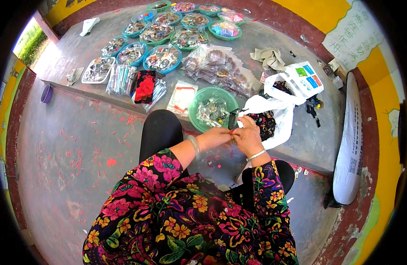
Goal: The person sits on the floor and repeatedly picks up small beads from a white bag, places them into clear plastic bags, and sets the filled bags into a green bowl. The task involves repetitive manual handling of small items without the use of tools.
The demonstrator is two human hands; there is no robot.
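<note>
My left hand (216, 138) and my right hand (249, 139) meet in front of my knees, their fingers pinched together. Between the fingertips shows a small red piece (231, 132), too small to name. A dark strip (232, 118) stands up just beyond the fingers of my right hand; whether I hold it cannot be told. Right behind my hands is a green plastic basin (197, 119) of small clear-wrapped items (212, 111). To its right, a white plastic bag (283, 128) lies open, with dark, multicoloured small pieces (264, 123) inside.
Several basins of small goods (163, 58) crowd the raised concrete platform (97, 39). Nearer are clear plastic packets (216, 66), bundled pens (121, 80), a red-and-black pouch (145, 86) and a second white bag (298, 84). Red scraps (111, 162) litter the floor. A long white roll (348, 145) leans at right.
</note>
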